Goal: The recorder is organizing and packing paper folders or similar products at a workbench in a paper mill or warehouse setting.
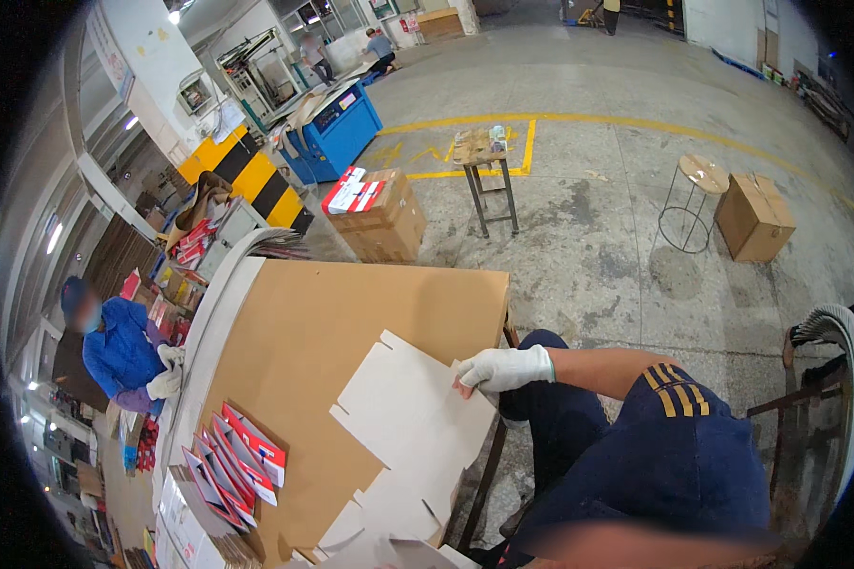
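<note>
My right hand (pixel 505 370), in a white glove with bare fingertips, pinches the edge of a flat white cardboard sheet (pixel 403 394) with slots cut in its sides. The sheet lies on the brown cardboard-topped table (pixel 285 322). Below it, more white die-cut cardboard (pixel 394 503) with notched flaps overlaps toward the lower edge. My left hand is not in view. Left of the sheets stand several folded red-and-white card pieces (pixel 237 460), set close together in a row.
A stack of printed flat cardboard (pixel 185 522) lies at the table's lower left. Across the table a co-worker (pixel 123 346) in blue wears white gloves. Beyond are a taped carton (pixel 380 218), a small stool (pixel 484 152), a blue machine (pixel 332 133), a round stool (pixel 702 175) and another carton (pixel 754 218).
</note>
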Demonstrator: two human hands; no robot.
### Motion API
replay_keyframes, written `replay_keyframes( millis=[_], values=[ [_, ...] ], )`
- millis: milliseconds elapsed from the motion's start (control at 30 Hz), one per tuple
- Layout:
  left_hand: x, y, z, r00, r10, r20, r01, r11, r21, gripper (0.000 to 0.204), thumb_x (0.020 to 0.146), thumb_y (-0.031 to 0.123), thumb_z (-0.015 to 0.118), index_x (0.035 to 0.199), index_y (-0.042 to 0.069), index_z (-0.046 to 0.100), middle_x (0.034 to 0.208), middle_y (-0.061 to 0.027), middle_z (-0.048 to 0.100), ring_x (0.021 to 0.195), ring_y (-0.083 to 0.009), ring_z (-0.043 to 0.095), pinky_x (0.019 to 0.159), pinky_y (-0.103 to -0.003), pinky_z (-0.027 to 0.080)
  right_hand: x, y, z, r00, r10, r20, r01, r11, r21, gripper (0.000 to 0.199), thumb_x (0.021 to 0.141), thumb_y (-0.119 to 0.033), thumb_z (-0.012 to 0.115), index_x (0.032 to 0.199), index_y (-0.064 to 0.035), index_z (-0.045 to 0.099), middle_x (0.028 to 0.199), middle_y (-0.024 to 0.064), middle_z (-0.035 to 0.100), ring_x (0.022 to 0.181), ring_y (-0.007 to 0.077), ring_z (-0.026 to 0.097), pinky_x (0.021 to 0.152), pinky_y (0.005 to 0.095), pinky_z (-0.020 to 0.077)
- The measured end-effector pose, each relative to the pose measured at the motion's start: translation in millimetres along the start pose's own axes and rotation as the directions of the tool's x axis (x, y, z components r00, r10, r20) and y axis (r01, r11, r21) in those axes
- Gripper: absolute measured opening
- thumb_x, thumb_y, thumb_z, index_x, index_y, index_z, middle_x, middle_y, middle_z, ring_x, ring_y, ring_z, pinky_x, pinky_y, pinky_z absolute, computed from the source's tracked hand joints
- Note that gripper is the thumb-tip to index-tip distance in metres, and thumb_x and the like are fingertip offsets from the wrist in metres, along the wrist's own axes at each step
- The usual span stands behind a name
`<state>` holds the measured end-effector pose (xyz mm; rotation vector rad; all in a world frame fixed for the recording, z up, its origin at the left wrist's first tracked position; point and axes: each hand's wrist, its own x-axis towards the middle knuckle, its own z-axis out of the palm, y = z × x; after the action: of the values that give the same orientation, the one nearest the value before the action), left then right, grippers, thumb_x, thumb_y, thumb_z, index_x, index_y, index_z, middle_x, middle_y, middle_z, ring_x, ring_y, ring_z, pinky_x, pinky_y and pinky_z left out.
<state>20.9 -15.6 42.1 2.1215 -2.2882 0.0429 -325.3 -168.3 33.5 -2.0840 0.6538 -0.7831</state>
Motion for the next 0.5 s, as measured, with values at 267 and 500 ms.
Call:
replay_keyframes(
  millis=[267,500],
  values=[
    [-81,-43,-17,0.985,-0.156,-0.070,0.156,0.988,-0.009,0.050,0.079,0.018,0.058,0.127,0.007,0.053,0.121,-0.0138,0.057,0.116,-0.0313,0.051,0.103,-0.053,0.032,43,-10,-12,0.974,-0.204,0.103,0.213,0.973,-0.089,0.031,0.067,0.005,0.057,0.096,-0.0010,0.062,0.111,0.0150,0.060,0.107,0.0308,0.057,0.090,0.0366,0.0468],
    [-40,-28,-19,0.965,-0.238,-0.107,0.248,0.964,0.099,0.048,0.077,0.019,0.059,0.124,0.010,0.050,0.123,-0.0118,0.051,0.119,-0.0297,0.047,0.102,-0.055,0.033,52,-25,-24,0.998,-0.016,-0.061,0.014,0.999,-0.034,0.013,0.072,0.010,0.058,0.083,0.0031,0.061,0.099,0.0143,0.063,0.098,0.0279,0.061,0.084,0.0326,0.0478]
  ],
)
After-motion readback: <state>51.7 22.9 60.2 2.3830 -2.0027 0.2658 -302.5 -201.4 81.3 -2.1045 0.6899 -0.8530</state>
